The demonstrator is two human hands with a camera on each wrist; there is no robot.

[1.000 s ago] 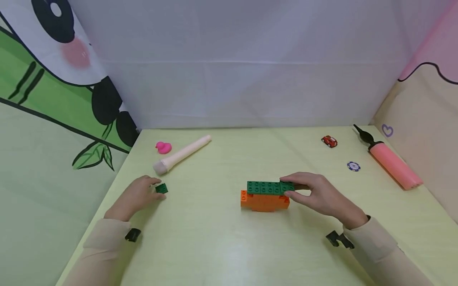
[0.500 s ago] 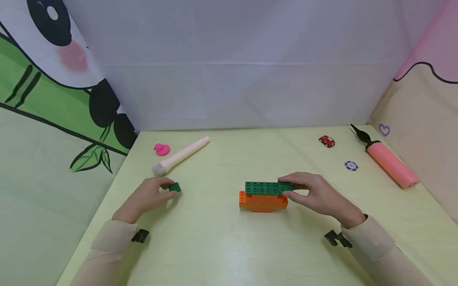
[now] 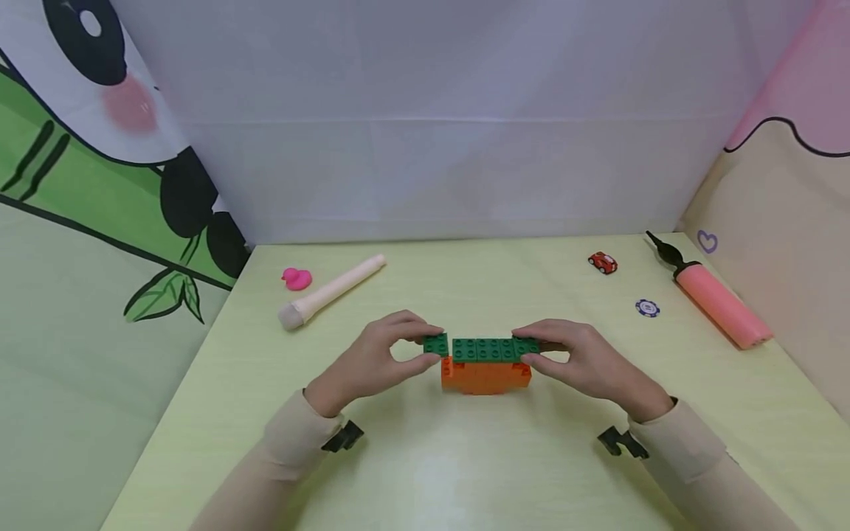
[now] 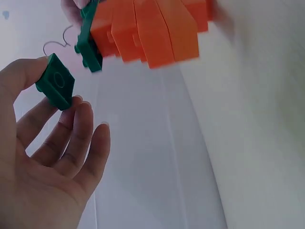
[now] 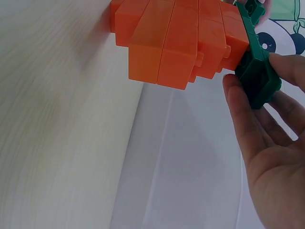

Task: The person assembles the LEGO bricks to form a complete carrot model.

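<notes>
An orange toy-brick structure stands on the table, with green bricks lined up along its top. My left hand pinches a small green brick between thumb and fingers, just left of the green row. In the left wrist view the hollow underside of this green brick shows, a gap away from the structure. At the row's other end, my right hand grips the end green brick, which juts out past the orange bricks.
Behind the left hand lie a pink rubber duck and a pale toy microphone. Farther right are a red toy car, a poker chip and a pink hand pump. A pale cloth wall closes the back.
My left hand has carried the small green brick rightward from the table's left side up to the structure's left end. My right hand keeps its grip on the row's right end.
</notes>
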